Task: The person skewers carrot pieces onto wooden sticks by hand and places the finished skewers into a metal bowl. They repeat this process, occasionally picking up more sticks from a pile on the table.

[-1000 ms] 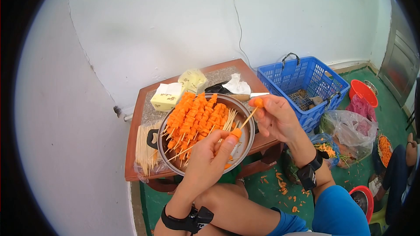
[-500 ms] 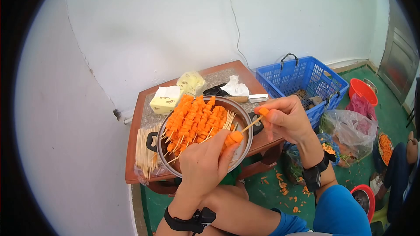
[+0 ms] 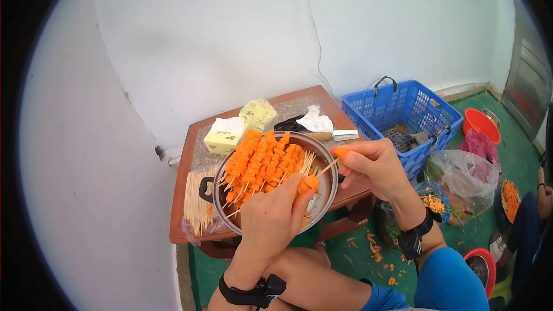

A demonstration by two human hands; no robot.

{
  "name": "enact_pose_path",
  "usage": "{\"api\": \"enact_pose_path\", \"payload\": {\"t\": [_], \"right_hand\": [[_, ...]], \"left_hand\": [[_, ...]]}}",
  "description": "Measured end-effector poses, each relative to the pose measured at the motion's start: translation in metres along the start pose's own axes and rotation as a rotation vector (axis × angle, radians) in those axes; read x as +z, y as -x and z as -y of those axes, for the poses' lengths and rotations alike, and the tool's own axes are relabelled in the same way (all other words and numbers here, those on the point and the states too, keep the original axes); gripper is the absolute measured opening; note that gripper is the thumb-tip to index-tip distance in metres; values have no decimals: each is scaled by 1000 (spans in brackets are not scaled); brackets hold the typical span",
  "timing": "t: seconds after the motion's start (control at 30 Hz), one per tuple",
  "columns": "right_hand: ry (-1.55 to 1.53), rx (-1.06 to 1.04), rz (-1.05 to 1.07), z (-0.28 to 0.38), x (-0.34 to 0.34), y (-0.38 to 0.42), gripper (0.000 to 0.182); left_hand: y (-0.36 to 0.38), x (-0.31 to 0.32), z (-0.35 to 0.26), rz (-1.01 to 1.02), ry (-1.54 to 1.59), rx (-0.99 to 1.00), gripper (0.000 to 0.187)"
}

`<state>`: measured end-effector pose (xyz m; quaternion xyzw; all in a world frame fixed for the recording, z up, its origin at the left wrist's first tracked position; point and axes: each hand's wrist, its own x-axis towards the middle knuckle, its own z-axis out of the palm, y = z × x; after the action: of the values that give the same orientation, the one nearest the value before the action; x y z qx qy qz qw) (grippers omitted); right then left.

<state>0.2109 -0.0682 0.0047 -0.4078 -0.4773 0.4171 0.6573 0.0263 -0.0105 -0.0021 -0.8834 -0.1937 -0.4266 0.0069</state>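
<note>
Behind the carrot skewers [image 3: 262,164], yellow tissue pack [image 3: 220,143] with illegible lettering.

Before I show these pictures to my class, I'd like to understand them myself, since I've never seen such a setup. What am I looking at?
No machine here: you're looking through a camera worn on someone's head, facing forward and down. The bare left hand holds a skewer threaded with orange pieces; the right hand pinches a small orange piece at its upper end. Below is a metal pan heaped with loaded skewers, on a table. Bare sticks lie left of it, with a yellow tissue packet and crumpled white paper behind. Black devices are strapped to both wrists.
</note>
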Motion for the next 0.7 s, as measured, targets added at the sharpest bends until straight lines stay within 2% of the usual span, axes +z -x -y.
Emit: {"api": "enact_pose_path", "payload": {"t": [0.03,0.1,0.13,0.2,0.23,0.3,0.33,0.4,0.53,0.6,0.63,0.7], "right_hand": [[0,3,4,0,1,0,23],[-127,-19,67,2,3,1,23],[-127,-19,67,1,2,1,23],[-226,-1,195,1,0,-1,23],[-224,-2,197,3,-1,-1,23],[-128,17,181,5,-2,-2,23],[-127,18,185,5,-1,-3,23],[-39,23,71,2,2,-3,22],[-167,48,38,-3,9,-1,22],[-59,26,173,-9,8,-2,25],[-59,26,173,-11,10,-2,25],[-95,122,207,-13,16,-2,24]], "left_hand": [[1,-2,-3,-1,-2,-4,23],[1,-6,-12,285,821,-591,23],[-1,-10,-8,285,821,-591,23],[-8,-20,2,675,1689,-1043,24],[-8,-20,0,673,1689,-1041,24],[-7,-16,-8,565,1408,-927,26],[-4,-8,-8,560,1408,-928,26],[2,8,-6,-64,184,-58,26],[-2,0,-11,-93,157,-67,26],[-8,-16,-17,458,1338,-944,23],[-8,-16,-13,457,1337,-943,23],[-5,-13,-4,512,1528,-961,26]]}}
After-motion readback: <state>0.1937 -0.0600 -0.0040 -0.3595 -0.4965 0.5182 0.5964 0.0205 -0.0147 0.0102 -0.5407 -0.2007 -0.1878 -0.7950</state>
